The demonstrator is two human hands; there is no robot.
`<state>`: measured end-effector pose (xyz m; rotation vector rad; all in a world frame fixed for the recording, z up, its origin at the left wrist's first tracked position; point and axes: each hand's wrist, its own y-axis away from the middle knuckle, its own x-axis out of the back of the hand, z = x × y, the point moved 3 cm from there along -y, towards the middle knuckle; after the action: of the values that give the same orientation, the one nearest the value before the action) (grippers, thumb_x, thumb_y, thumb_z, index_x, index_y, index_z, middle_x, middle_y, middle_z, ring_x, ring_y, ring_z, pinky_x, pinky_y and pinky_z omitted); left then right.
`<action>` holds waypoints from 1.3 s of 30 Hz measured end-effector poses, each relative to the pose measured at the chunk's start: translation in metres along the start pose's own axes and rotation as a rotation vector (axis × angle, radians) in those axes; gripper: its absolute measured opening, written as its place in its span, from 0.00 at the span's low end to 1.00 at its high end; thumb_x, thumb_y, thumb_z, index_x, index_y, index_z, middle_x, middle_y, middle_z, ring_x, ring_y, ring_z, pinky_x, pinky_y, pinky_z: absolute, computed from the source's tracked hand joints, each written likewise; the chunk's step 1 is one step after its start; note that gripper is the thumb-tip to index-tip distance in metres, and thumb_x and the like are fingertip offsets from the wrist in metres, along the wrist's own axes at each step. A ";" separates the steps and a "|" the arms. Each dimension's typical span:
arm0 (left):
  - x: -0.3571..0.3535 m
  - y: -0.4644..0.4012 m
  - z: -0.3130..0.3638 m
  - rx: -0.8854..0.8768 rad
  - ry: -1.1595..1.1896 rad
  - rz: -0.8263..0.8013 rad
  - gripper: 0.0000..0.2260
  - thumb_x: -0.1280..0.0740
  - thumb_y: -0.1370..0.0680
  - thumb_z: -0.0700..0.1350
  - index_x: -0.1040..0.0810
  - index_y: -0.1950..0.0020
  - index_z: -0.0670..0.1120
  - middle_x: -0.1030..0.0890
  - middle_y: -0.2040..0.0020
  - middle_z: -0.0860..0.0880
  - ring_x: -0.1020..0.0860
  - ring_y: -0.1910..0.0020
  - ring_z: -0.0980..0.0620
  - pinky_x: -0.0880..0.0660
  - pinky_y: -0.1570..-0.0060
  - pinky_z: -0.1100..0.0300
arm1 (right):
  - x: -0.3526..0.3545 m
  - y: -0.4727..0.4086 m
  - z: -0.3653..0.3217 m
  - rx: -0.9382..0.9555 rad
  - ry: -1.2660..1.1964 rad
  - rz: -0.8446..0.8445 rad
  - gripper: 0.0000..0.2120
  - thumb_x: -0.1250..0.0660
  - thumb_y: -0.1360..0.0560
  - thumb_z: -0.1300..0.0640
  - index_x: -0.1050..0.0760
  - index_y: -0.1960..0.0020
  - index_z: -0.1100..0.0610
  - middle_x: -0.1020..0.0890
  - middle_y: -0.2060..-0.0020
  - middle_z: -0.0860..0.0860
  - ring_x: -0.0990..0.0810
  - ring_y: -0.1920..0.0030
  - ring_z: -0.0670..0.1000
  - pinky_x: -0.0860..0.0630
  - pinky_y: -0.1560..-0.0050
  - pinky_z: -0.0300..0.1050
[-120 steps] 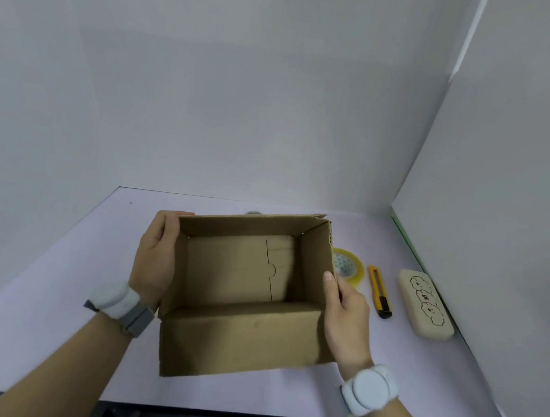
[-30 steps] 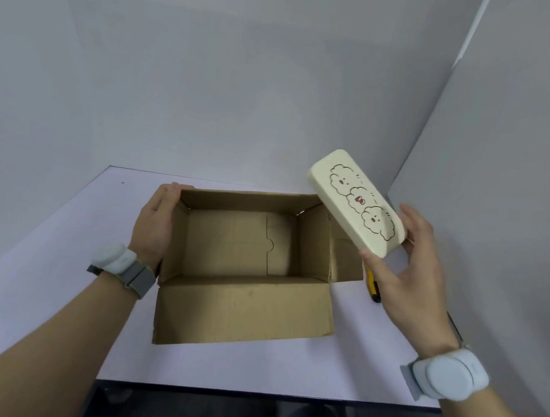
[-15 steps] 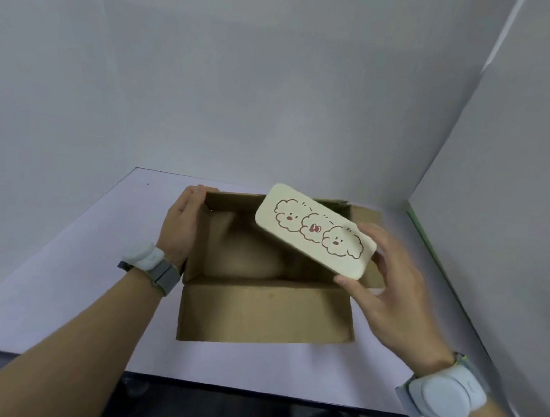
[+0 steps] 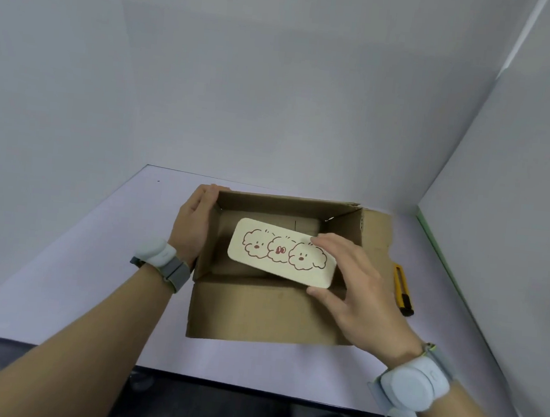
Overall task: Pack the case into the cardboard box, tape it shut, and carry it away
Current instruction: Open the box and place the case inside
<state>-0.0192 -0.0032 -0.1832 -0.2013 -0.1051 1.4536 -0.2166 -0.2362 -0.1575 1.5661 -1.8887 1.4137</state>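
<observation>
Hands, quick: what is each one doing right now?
Left hand: fingers straight, pressed flat against the left wall of the cardboard box.
Right hand: fingers and thumb pinch the cream case over the open box.

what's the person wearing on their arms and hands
Both forearms are bare, no sleeves or gloves. The left wrist carries a pale rounded device on a grey woven strap. The right wrist carries a similar pale rounded device on a light strap.

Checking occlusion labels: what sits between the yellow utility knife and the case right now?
In the head view, the cardboard box's right wall and its out-folded flap stand between the utility knife and the case, along with the right hand holding the case.
</observation>
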 end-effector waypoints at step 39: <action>-0.002 0.004 0.008 -0.076 -0.003 -0.003 0.15 0.41 0.14 0.50 0.18 0.42 0.44 0.16 0.51 0.59 0.20 0.51 0.62 0.25 0.56 0.73 | -0.030 -0.023 0.010 -0.554 -0.225 0.197 0.19 0.19 0.29 0.57 0.27 0.50 0.44 0.17 0.59 0.43 0.18 0.57 0.40 0.19 0.56 0.43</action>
<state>-0.0249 -0.0040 -0.1759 -0.2607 -0.1629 1.4479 -0.1823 -0.2256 -0.1738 1.3269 -2.3550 0.6908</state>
